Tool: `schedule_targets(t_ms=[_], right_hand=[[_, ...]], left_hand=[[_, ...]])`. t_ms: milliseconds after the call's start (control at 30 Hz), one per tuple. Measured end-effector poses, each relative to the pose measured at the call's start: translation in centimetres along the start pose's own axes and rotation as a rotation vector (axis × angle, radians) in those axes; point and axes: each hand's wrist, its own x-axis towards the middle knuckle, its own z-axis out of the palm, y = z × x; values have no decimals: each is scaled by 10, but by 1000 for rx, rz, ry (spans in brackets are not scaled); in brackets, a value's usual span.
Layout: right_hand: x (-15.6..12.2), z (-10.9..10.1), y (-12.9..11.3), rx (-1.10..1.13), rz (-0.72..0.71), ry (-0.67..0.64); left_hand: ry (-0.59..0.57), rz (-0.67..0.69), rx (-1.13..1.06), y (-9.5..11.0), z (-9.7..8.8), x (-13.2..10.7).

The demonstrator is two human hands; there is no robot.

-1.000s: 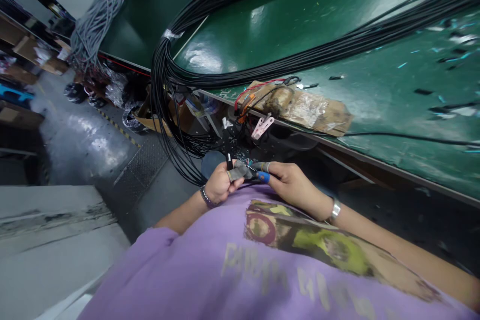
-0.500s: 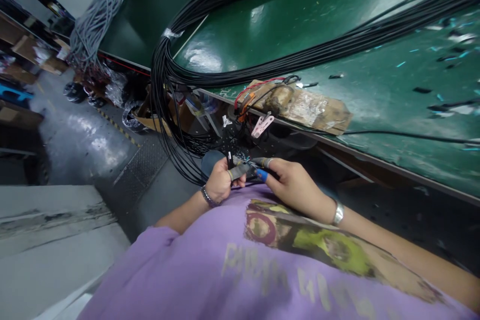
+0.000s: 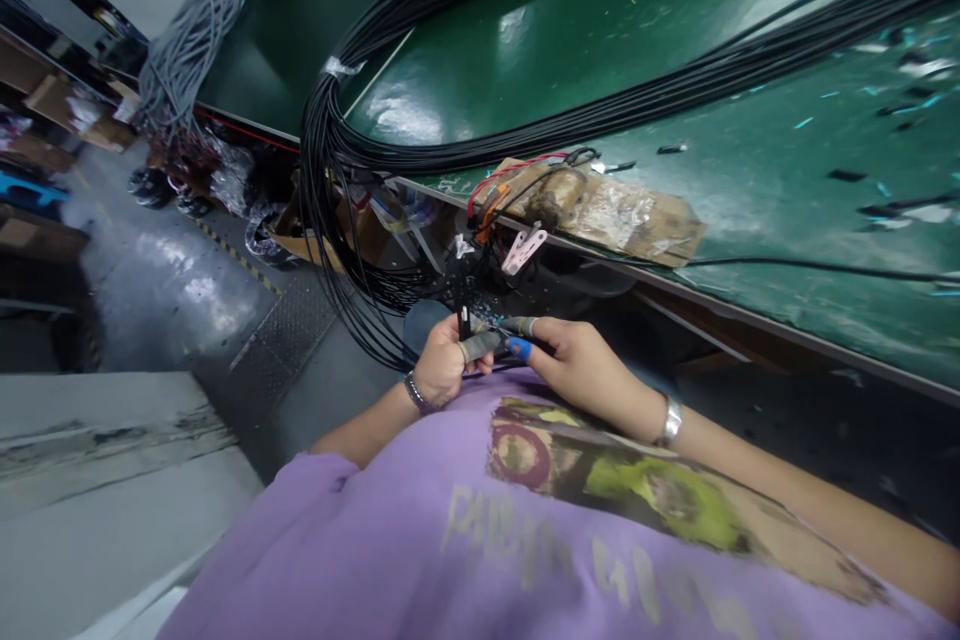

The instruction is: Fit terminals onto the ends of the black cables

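Close to my purple shirt, my left hand (image 3: 441, 362) is closed around a black cable (image 3: 464, 323), its thumb wrapped in grey tape. A short black piece with a white tip stands up from that grip. My right hand (image 3: 589, 368) pinches at the cable's end, fingertips almost meeting the left thumb. Grey and blue wraps cover its fingertips. Small light-blue bits show between the hands, too fine to make out. Black cables (image 3: 321, 135) hang in a thick loop from the bench and run down behind my left hand.
The green bench (image 3: 570, 50) carries the long cable bundle and scattered offcuts. A taped cardboard piece (image 3: 626, 215) lies along its edge, with a pink clip (image 3: 523, 250) hanging beside it. Grey cables (image 3: 191, 35) drape at the far left. A pale surface (image 3: 112, 510) stands at lower left.
Both hands stay together at the cable end. The right fingertips have shifted very slightly to the left; the view has moved a little.
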Motion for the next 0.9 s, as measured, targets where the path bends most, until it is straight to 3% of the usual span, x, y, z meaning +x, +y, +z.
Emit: schedule_targets(t_ms=[333,533,900], right_hand=[[0,1,7,33,71,-19],[1,0,9,43,61,-62],[-1,0,12,116,56,-99]], left_hand=[[27,-22,23,7,3,-2],[-47,-18,45,8,-1,-1],[-160,-203,-123,9,-10,4]])
